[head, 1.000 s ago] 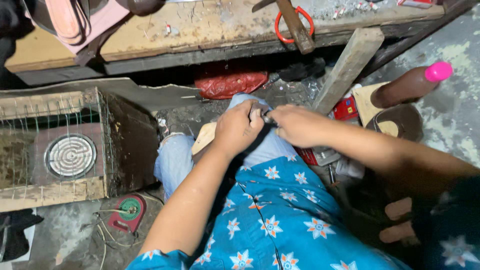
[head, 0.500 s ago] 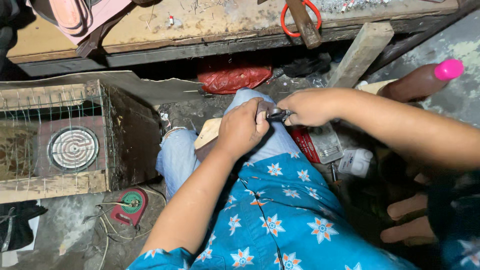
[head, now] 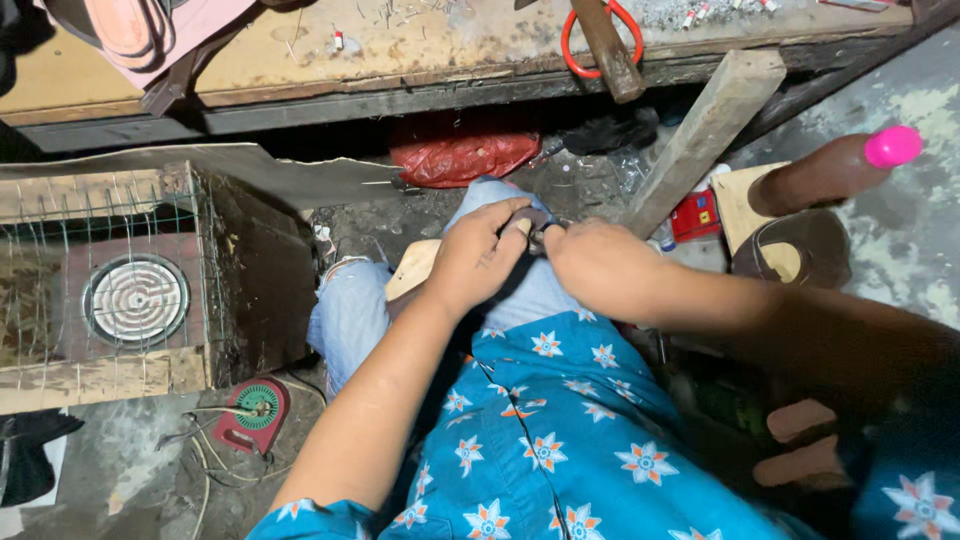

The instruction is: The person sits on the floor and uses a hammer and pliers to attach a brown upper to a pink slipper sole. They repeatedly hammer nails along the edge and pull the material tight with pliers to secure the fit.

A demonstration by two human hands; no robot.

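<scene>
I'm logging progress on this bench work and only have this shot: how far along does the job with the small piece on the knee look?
Done: nothing finished shows. In hand: the left hand and right hand meet over the knee, pinching a small dark part, too hidden to identify. Left: it is not set down, and the red-handled pliers lie untouched on the wooden workbench.

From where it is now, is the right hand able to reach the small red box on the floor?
Probably yes. The right hand lies on the knee, and the small red box sits just beyond it on the floor. Only the leaning wooden plank stands close beside, not across the way.
</scene>
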